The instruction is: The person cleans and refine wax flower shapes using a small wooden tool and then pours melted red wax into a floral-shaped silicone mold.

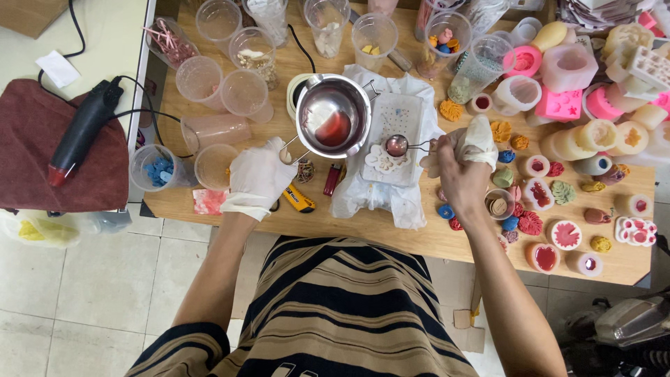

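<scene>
My left hand [257, 178], in a white glove, grips the handle of a steel melting pot [333, 115] that holds a pool of red liquid. My right hand [457, 164], bare, is closed around a crumpled white glove or cloth [480, 139] together with the wire handle of a small metal spoon [397, 145]. The spoon carries a little red liquid. It hovers over a white flower-shaped mould [383, 161] that lies on a white tray [396, 115] on crumpled white paper.
Several clear plastic cups [244, 91] with coloured bits stand at the back of the wooden table [391, 227]. Silicone moulds and small coloured wax shapes [567, 234] crowd the right side. A black heat gun [82, 131] lies on maroon cloth at left. A lighter [332, 179] and yellow cutter [299, 199] lie near my left hand.
</scene>
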